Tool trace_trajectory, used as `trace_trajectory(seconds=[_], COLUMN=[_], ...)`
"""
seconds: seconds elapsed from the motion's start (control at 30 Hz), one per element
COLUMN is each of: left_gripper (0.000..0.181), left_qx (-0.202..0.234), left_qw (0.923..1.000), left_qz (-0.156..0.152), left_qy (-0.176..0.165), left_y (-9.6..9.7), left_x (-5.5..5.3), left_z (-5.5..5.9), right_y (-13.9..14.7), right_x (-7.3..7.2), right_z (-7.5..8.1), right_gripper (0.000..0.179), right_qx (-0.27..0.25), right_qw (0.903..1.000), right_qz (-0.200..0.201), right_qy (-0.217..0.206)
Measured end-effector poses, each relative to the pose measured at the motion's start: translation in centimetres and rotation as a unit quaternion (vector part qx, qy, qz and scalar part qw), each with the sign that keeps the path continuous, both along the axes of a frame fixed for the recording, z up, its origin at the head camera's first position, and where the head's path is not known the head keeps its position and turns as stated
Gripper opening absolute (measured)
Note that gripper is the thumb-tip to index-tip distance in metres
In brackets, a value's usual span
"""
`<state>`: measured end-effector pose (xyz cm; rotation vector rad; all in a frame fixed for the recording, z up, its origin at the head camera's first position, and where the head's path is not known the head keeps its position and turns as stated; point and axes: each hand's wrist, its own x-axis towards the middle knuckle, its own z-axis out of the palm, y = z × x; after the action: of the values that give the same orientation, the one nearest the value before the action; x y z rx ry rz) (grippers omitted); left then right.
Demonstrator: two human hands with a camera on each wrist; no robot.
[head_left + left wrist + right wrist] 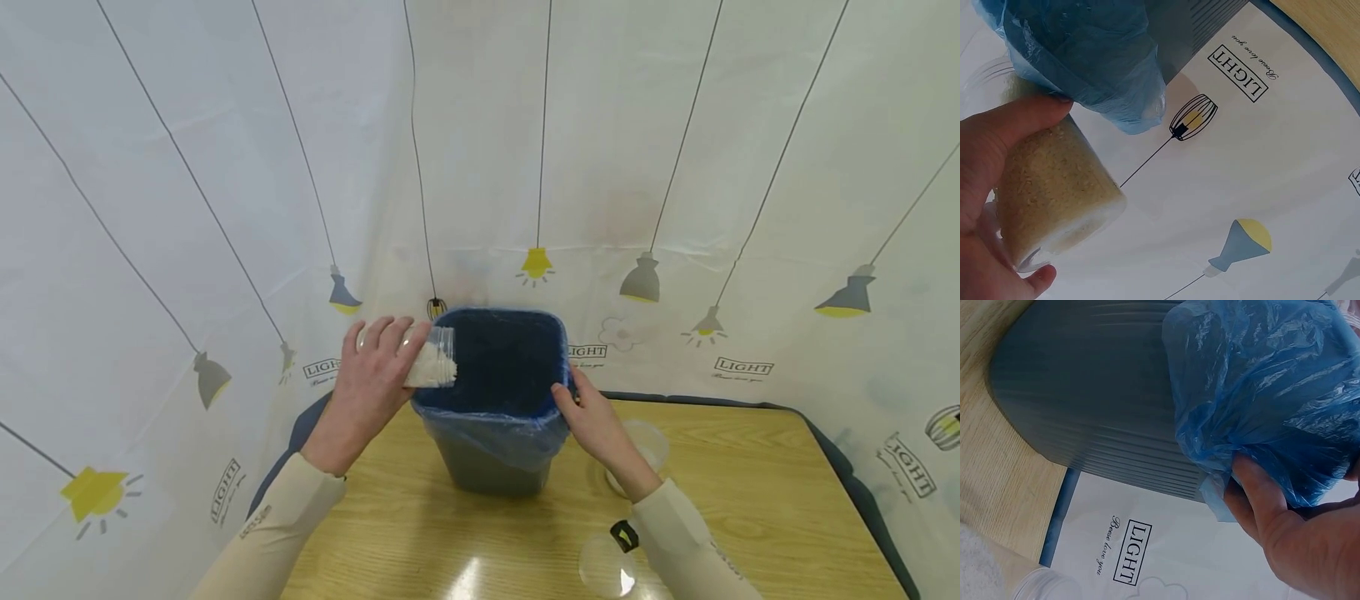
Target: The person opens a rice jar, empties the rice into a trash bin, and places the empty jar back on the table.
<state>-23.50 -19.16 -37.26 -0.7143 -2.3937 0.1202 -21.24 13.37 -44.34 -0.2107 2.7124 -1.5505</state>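
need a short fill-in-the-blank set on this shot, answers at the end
1. The left hand holds the jar, its mouth facing the person's ____ side.
2. The right hand grips the bin at its rim, over a liner coloured ____.
3. The framed word on the wall sheet is ____.
Missing words: right; blue; LIGHT

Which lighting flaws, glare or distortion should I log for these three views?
Head: white glare on the table near the bottom edge, soft shadow before the bin, printed cords splaying outward, suggesting lens distortion; left wrist: dim, the filled jar looking tan, though whitish in the head view; right wrist: bin dim, small highlights on the bag.
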Motion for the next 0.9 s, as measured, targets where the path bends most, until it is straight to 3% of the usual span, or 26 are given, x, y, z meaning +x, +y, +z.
trace_trajectory(seconds=[0.47,0.9], left_gripper=[0.092,0.092], left_qx=[-0.011,-0.01], left_qw=[0.9987,0.9991], left_qz=[-0.011,-0.013], left_qy=[0.048,0.04], left_y=[0.2,0.27], left_x=[-0.12,-0.13], left_z=[-0.4,-0.35], right_y=[0.1,0.12], right_x=[-0.12,-0.3], right_z=[-0.5,-0.59], right_gripper=[0.069,0.066], right_qx=[-0.017,-0.015], right_qw=[0.9998,0.9999], right_qz=[0.005,0.004], right_qy=[0.002,-0.004])
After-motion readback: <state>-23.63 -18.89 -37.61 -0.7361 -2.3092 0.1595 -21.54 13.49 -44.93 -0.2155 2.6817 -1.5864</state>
